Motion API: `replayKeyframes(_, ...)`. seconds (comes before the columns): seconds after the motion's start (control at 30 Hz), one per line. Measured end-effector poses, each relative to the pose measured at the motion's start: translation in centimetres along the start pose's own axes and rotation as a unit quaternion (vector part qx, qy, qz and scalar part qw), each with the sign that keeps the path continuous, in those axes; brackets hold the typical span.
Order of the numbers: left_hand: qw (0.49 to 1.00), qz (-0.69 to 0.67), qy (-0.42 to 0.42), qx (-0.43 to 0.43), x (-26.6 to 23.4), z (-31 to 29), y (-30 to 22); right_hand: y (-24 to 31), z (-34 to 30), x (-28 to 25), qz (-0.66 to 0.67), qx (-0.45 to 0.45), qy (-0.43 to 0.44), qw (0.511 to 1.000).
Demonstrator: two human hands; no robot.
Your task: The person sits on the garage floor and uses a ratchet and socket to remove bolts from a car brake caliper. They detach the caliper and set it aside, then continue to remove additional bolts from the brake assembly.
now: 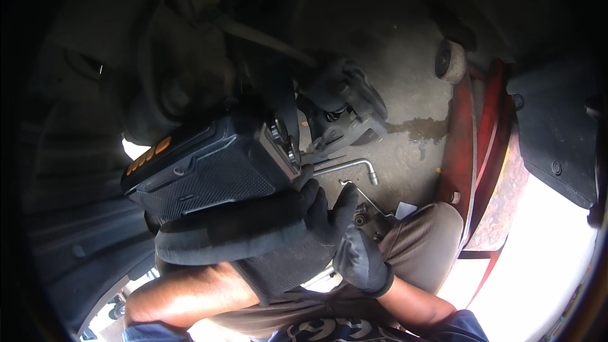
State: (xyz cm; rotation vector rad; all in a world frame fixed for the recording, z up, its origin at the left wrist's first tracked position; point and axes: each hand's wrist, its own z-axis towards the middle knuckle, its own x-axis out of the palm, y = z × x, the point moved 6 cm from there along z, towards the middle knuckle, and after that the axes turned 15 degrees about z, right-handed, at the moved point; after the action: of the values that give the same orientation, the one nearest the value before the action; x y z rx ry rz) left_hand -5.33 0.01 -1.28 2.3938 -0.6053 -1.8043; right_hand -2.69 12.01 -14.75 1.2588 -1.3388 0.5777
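My left hand (pixel 266 231), in a black glove, is wrapped around the textured grip of a bulky black power tool (pixel 209 164) with orange marks. The tool's nose points up at a dark brake caliper (pixel 342 98) and the wheel hub (pixel 180 88) inside the wheel arch. My right hand (pixel 360 256), also gloved, sits just right of the left one with its fingers raised against the left fingers. What it grips, if anything, is hidden. A small metal part (pixel 372 220) lies on my thigh beside it.
An L-shaped metal wrench (pixel 354 166) lies on the concrete floor below the caliper. A red floor jack (pixel 475 152) with a small wheel (pixel 449 60) stands at the right. A wet stain (pixel 421 128) marks the floor. Dark bodywork (pixel 557 133) hangs at far right.
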Motion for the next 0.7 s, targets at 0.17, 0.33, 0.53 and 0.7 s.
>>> replayKeyframes(0.17, 0.999, -0.035, -0.018, 0.006, -0.4, 0.5, -0.1, -0.1, 0.1, 0.0, 0.038, 0.053, -0.061, 0.996)
replayKeyframes(0.33, 0.997, -0.052, -0.06, 0.022, -1.4, 1.7, -0.2, 0.4, 0.7, 0.3, 0.02, -0.02, -0.116, 0.993)
replayKeyframes(0.53, 0.993, -0.075, -0.068, 0.053, -1.6, 2.0, 0.3, -1.0, 0.5, 0.0, 0.261, 0.054, -0.035, 0.963)
replayKeyframes(0.7, 0.993, 0.044, -0.096, 0.056, -1.3, 1.4, 0.5, -0.8, 0.4, 0.4, 0.425, 0.075, -0.063, 0.9)
